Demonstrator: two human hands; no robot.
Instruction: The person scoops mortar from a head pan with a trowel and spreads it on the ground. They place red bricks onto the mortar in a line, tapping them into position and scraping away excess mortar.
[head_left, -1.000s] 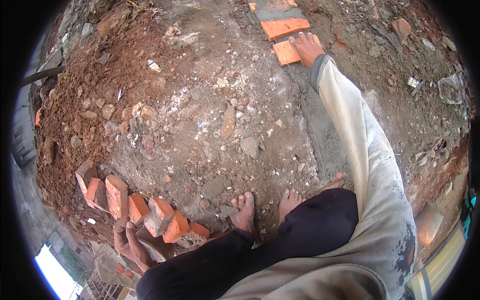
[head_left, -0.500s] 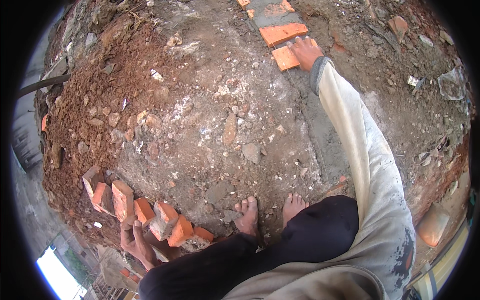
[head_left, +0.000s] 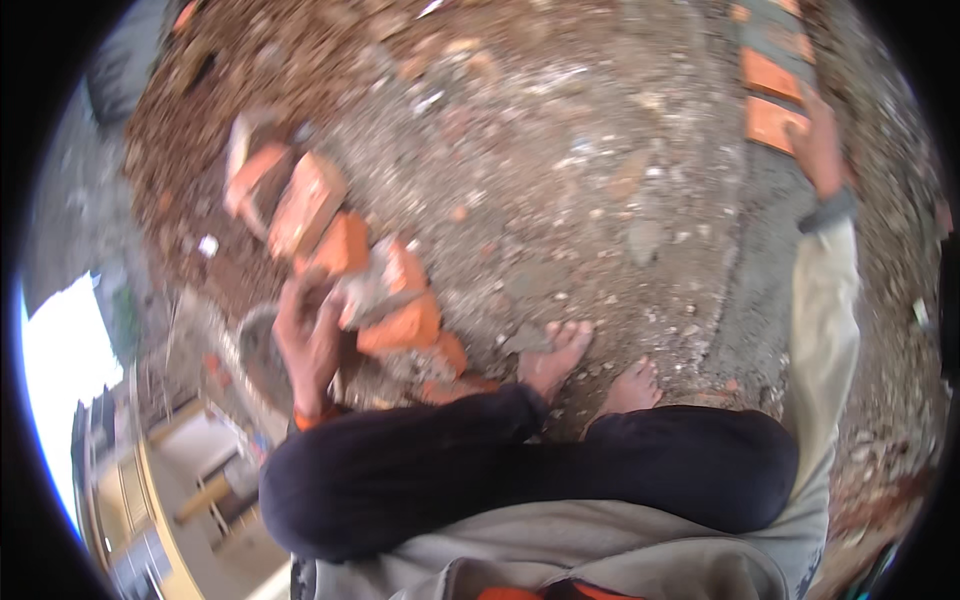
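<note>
My right hand is at the right end of an orange brick, thumb on its top and fingers along its far side. That brick lies flat on a strip of grey mortar, close beside another laid brick. On the left, my left hand is next to a row of leaning loose bricks, thumb and fingers apart. Nearest to it is a mortar-smeared brick; blur hides whether they touch. Another orange brick leans just beyond.
My bare feet are on rough ground between the loose bricks and the mortar strip. Reddish soil with rubble lies at the far left. Beyond the left edge, the ground drops toward a lower built area.
The view has swung left, bringing the loose bricks nearer the middle. My right hand remains at the same laid brick, its thumb now on top. My left hand's fingers have spread beside the loose bricks.
</note>
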